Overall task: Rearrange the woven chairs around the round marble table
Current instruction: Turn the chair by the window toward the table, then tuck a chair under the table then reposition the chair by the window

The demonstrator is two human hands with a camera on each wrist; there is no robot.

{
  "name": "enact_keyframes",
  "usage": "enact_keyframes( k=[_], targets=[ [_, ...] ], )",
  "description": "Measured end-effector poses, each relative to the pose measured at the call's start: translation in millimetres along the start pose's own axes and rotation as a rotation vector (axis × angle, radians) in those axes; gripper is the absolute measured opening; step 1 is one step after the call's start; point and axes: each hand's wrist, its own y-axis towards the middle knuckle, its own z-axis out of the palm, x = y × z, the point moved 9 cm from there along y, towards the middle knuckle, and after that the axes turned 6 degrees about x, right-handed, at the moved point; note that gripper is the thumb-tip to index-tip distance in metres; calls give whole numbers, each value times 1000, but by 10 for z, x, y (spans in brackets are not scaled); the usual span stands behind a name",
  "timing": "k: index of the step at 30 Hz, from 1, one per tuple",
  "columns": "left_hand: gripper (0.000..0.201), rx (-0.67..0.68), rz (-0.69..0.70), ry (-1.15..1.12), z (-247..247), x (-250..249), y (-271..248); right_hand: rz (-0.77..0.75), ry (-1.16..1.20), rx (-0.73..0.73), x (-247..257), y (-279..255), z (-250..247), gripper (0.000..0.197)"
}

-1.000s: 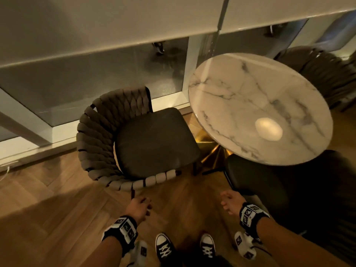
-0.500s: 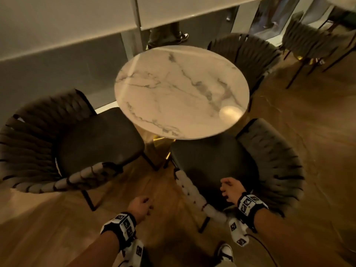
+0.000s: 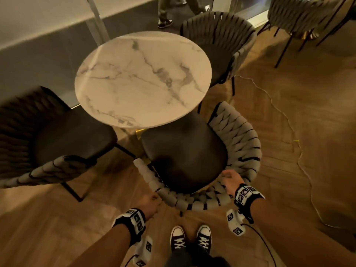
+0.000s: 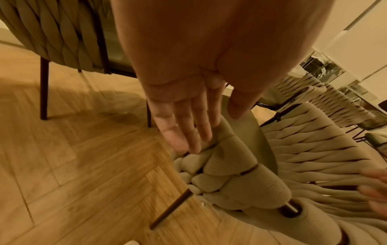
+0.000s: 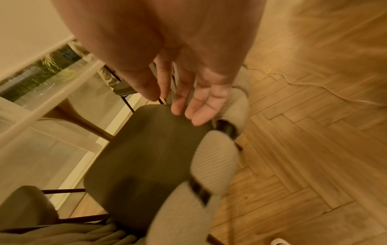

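The round marble table (image 3: pixel 142 78) stands ahead of me with woven chairs around it. The nearest woven chair (image 3: pixel 237 139) is right in front of me, its dark seat (image 3: pixel 185 155) partly under the tabletop. My left hand (image 3: pixel 150 204) is at the left end of its woven back. In the left wrist view its straight fingers (image 4: pixel 188 132) touch the outside of the woven rim (image 4: pixel 230 165), with the thumb on the inner side. My right hand (image 3: pixel 228 179) is open just above the right part of the back rim, its fingers (image 5: pixel 201 106) spread over the seat (image 5: pixel 146 157).
A second woven chair (image 3: pixel 48 143) stands left of the table and a third (image 3: pixel 217 35) at its far right. One more chair (image 3: pixel 300 16) is at the top right. A white cable (image 3: pixel 279 105) trails over the wood floor. A person's legs (image 3: pixel 163 16) show by the glass wall.
My view has swung from the left chair to the near chair. Both hands have reached forward to its woven back and their fingers have straightened.
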Motion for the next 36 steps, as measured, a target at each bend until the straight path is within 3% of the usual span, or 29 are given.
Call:
enact_keyframes(
  k=[2, 7, 10, 12, 16, 21, 29, 36],
  targets=[
    [9, -21, -2, -22, 21, -65, 22, -6, -49, -17, -26, 56, -129, 21],
    [22, -55, -25, 48, -116, -41, 247, -6, -152, -147, -53, 294, -590, 37],
    [18, -175, -43, -6, -122, -2, 253, 71, -319, -281, -76, 459, -1040, 58],
    [18, -251, -19, -163, -39, 7, 186, 142, -230, -309, -129, 577, -1262, 74],
    [67, -284, -51, -509, 319, 51, 119, 141, -14, -177, -200, 935, -1465, 93],
    [126, -346, -121, -810, 768, -96, 132, 60, 31, 47, -138, 1150, -1445, 90],
    [112, -503, -145, -878, 1057, -255, -23, 88, 56, 99, -183, 1167, -1453, 73],
    [106, -476, -172, -859, 1244, -271, -180, 96, 61, 109, -403, 1177, -1524, 79]
  ],
)
